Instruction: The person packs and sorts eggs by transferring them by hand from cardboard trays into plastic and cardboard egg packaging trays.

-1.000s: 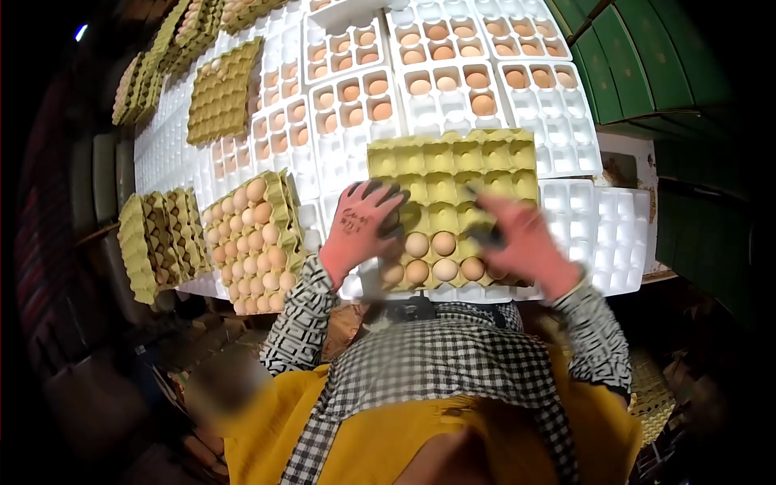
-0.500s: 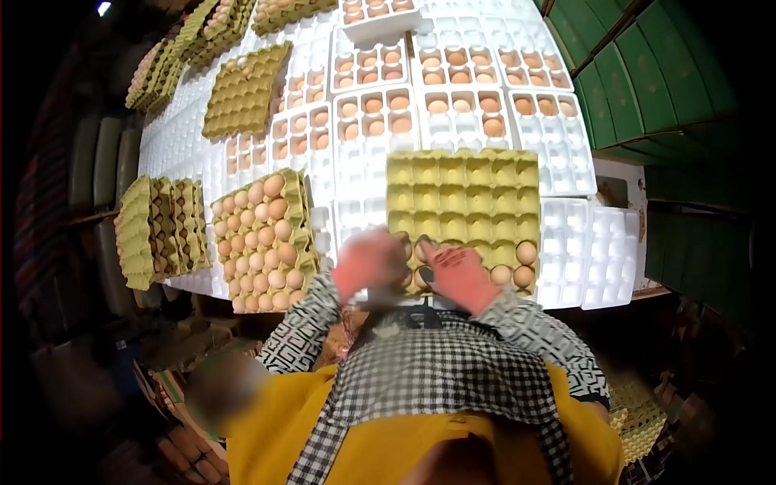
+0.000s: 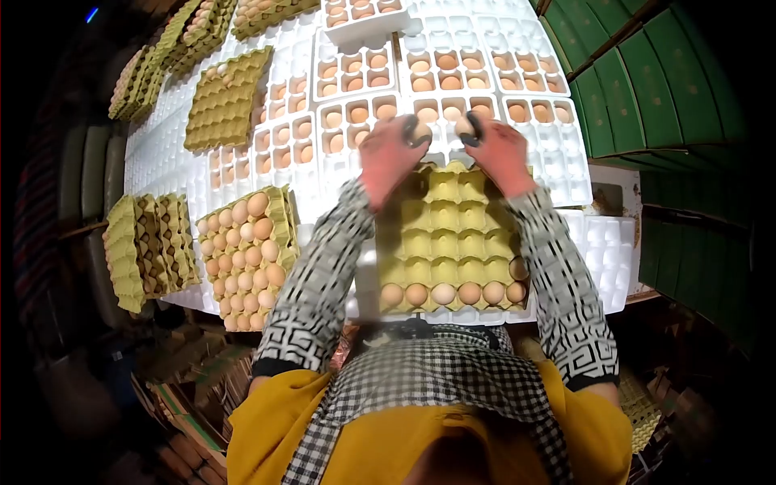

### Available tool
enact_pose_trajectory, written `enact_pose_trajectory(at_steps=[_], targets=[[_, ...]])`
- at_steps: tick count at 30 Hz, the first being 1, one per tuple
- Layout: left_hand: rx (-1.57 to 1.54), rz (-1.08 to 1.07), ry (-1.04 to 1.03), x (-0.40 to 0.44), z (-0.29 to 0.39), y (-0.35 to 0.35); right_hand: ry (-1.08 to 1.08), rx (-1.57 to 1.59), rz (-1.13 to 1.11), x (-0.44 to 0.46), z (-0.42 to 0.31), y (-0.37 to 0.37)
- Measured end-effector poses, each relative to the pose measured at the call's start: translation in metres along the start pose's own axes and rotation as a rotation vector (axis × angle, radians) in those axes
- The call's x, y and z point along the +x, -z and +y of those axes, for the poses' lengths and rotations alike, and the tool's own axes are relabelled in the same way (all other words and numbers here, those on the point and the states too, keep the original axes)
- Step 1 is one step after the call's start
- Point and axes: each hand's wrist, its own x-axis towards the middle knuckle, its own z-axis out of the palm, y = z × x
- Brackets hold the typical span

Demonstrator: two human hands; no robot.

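Observation:
My left hand [image 3: 390,155], in a red glove with dark fingertips, closes around an egg [image 3: 420,133] above the white foam egg trays. Beside it, my similarly gloved right hand [image 3: 499,155] grips another egg [image 3: 463,126] over the same row of pockets. Below both hands lies a yellow-green pulp egg tray [image 3: 444,217]. Eggs fill its row closest to me, and one more sits at its right side, partly behind my sleeve. A foam tray [image 3: 440,155] beyond the pulp tray is partly hidden by my hands.
A full pulp tray of eggs [image 3: 242,263] stands at left, beside stacked pulp trays [image 3: 149,250]. An overturned-looking pulp tray [image 3: 228,97] lies farther back. Several foam trays hold eggs, including a raised white tray [image 3: 364,28]. Green boxes [image 3: 647,89] line the right side.
Both hands have moved forward from the pulp tray's near rows to the foam trays, each carrying an egg. The second-nearest pulp row now shows bare pockets where eggs were.

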Motion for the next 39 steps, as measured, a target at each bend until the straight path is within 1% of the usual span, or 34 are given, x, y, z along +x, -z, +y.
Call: enact_pose_trajectory(at_steps=[2,3,4,6,7,8,10,11,12,14,16,17,18,20,21,22,23,24,25,26,27,28,30,31,32,34,35,38,39], targets=[[0.273,-0.227,-0.043,0.029,-0.019,-0.045,0.025,-0.269,-0.442,0.023,0.008,-0.011],[0.363,-0.374,0.006,0.034,-0.009,-0.044,-0.03,-0.215,-0.45,0.026,0.011,-0.008],[0.32,-0.334,0.005,0.036,-0.012,-0.051,-0.1,-0.14,-0.306,0.023,0.02,0.001],[0.053,-0.144,0.029,0.036,-0.009,-0.059,-0.221,0.012,-0.016,0.019,0.045,0.019],[-0.261,-0.173,0.097,0.044,-0.009,-0.068,-0.21,0.027,0.117,0.014,0.061,0.023],[-0.329,-0.063,0.074,0.042,-0.004,-0.082,-0.226,0.075,0.059,0.008,0.075,0.021],[-0.443,-0.023,0.017,0.045,0.03,-0.097,0.033,-0.034,-0.019,-0.007,0.107,0.004],[-0.526,0.005,-0.02,0.044,0.05,-0.104,-0.043,0.036,0.039,-0.014,0.116,0.004],[-0.531,0.028,-0.133,0.049,0.057,-0.121,-0.181,0.306,0.175,-0.017,0.108,0.021],[-0.533,0.073,-0.226,0.049,0.087,-0.144,-0.485,0.589,0.365,-0.029,0.088,0.075],[-0.5,0.016,-0.389,0.057,0.112,-0.17,-0.57,1.014,0.679,-0.052,0.077,0.11],[-0.401,-0.067,-0.477,0.063,0.122,-0.179,-0.649,1.039,0.73,-0.066,0.078,0.118],[-0.298,-0.147,-0.565,0.069,0.129,-0.189,-0.684,1.062,0.717,-0.083,0.082,0.12],[-0.109,-0.268,-0.58,0.073,0.135,-0.207,-0.661,0.886,0.487,-0.113,0.076,0.13],[-0.055,-0.36,-0.543,0.077,0.132,-0.214,-0.704,0.858,0.468,-0.123,0.062,0.138],[-0.058,-0.275,-0.61,0.074,0.13,-0.203,-0.734,0.849,0.422,-0.137,0.05,0.147],[-0.045,-0.257,-0.63,0.068,0.122,-0.189,-0.759,0.845,0.376,-0.151,0.038,0.155],[-0.029,-0.225,-0.663,0.066,0.12,-0.16,-0.768,0.843,0.341,-0.161,0.029,0.16],[-0.101,-0.337,-0.55,0.054,0.116,-0.127,-0.642,0.701,0.226,-0.176,0.02,0.159],[-0.127,-0.387,-0.551,0.036,0.109,-0.1,-0.563,0.585,-0.037,-0.185,0.008,0.166],[-0.153,-0.437,-0.549,0.017,0.101,-0.073,-0.408,0.303,-0.238,-0.195,-0.003,0.167],[-0.133,-0.422,-0.657,-0.005,0.091,-0.059,-0.245,0.016,-0.429,-0.203,-0.01,0.163],[-0.114,-0.628,-0.746,-0.062,0.084,-0.035,-0.297,-0.063,-0.499,-0.22,-0.014,0.142],[0.078,-0.649,-0.777,-0.099,0.088,-0.026,-0.317,-0.106,-0.541,-0.226,-0.015,0.134],[0.269,-0.662,-0.798,-0.132,0.094,-0.024,-0.344,-0.073,-0.514,-0.225,-0.014,0.13],[0.25,-0.73,-0.683,-0.173,0.08,-0.039,-0.401,-0.005,-0.469,-0.216,-0.009,0.121],[0.373,-0.56,-0.826,-0.191,0.055,-0.063,-0.389,-0.048,-0.484,-0.211,-0.008,0.115],[0.092,-0.632,-0.657,-0.188,0.069,-0.035,-0.311,0.146,-0.424,-0.218,0.016,0.121],[0.014,-0.552,-0.663,-0.188,0.06,-0.028,-0.479,0.58,-0.38,-0.215,0.021,0.144]])
